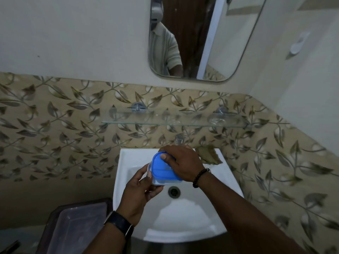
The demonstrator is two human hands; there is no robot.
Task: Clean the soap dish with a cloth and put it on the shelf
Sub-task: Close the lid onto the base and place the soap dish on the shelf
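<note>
1. I see both hands over the white washbasin (pixel 126 158), holding the blue soap dish (pixel 164 170) between them, above the bowl and just toward 11 o'clock from the drain (pixel 174 191).
2. The left hand (pixel 141 191), with a dark wristwatch (pixel 120 223), is curled round the dish's clear lower half at 8 o'clock, thumb pressed on its side; the fingers wrap beneath.
3. The right hand (pixel 180 163), with a beaded bracelet (pixel 200 176), lies closed over the blue top from 2 o'clock, thumb on the lid; I cannot tell whether it presses anything against the dish.
4. The dish is tilted, blue face turned up toward me; its long axis runs roughly from 11 o'clock to 5 o'clock.
5. A brownish cloth (pixel 209 154) lies on the basin's rear rim at 1 o'clock, just beside the right hand; whether they touch I cannot tell.
6. The glass shelf (pixel 174 121) sits on the leaf-patterned tiles at 12 o'clock, well apart from the dish; the mirror (pixel 201 39) hangs above it.
</note>
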